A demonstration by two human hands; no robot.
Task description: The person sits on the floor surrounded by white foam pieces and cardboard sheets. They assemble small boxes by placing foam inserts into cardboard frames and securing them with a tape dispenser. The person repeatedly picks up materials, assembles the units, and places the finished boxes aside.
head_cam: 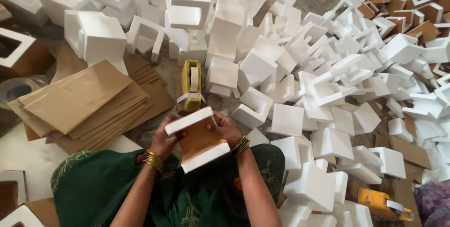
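Both hands, left hand (165, 139) and right hand (227, 128), grip a foam-and-cardboard piece (198, 139) above the lap. A yellow tape dispenser (191, 84) stands just beyond, beside stacked cardboard sheets (84, 100).

Grey floor, crowded with packing stuff

From where I sit, the floor (161, 70) carries a stack of cardboard sheets (89, 102) at ten o'clock, a yellow tape dispenser (191, 85) at twelve, a heap of white foam pieces (328, 86) from twelve round to three, and a second yellow dispenser (382, 203) at four.
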